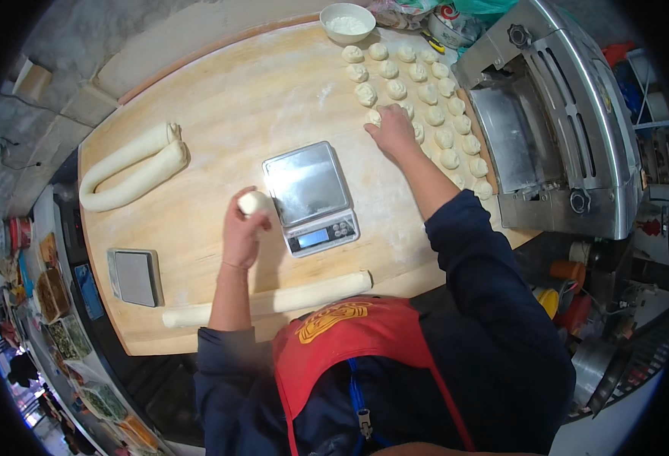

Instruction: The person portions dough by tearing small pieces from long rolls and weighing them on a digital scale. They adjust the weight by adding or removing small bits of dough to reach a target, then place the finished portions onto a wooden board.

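Note:
My left hand (245, 233) holds a round piece of dough (253, 203) just left of the digital kitchen scale (307, 185), whose metal pan bears nothing. My right hand (394, 130) reaches among the rows of dough pieces (396, 89) at the right, its fingers down at a piece (373, 117) near the left row; whether they grip it cannot be told. A thick dough roll (123, 165), folded in a U, lies at the left of the wooden board. Another long dough roll (323, 289) lies along the near edge, partly behind my left forearm.
A stainless-steel machine (539, 125) borders the board (220, 102) at the right. A white bowl of flour (347, 24) stands at the far edge, near a yellow-and-black tool (433, 43) and plastic bags. A second small scale (135, 277) lies at the near left.

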`<state>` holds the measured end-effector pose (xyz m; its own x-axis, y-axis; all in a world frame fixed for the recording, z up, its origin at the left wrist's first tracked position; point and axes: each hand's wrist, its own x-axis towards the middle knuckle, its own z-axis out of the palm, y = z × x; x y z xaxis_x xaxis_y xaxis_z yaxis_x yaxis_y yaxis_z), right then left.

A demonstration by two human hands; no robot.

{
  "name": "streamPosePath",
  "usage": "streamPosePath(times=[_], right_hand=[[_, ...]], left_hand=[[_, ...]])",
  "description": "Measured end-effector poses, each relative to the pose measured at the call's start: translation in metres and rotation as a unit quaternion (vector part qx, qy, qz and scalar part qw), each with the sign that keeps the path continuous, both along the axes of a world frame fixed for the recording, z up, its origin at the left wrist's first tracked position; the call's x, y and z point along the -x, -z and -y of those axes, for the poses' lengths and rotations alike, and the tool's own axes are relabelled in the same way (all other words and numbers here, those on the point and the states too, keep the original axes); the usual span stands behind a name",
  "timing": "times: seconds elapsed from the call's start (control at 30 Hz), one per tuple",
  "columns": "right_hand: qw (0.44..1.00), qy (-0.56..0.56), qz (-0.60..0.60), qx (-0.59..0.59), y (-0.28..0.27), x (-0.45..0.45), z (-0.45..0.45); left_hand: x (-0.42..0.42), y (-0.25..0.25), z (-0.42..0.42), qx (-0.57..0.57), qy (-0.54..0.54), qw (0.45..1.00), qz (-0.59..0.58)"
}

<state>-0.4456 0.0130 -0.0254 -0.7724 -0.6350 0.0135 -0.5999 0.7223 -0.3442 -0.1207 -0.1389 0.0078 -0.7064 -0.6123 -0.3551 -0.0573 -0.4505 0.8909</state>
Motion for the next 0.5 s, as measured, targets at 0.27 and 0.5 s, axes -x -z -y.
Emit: streamPosePath(times=[0.27, 0.5], right_hand=[[0.993, -0.071, -0.04, 0.08, 0.014, -0.001, -0.01], [0.88, -0.052, 0.349, 0.317, -0.027, -0.07, -0.014]], left_hand=[[0.063, 0.007, -0.041, 0.503, 0.201, 0.821, 0.18], [0.018, -0.003, -0.004, -0.013, 0.096, 0.994, 0.044]])
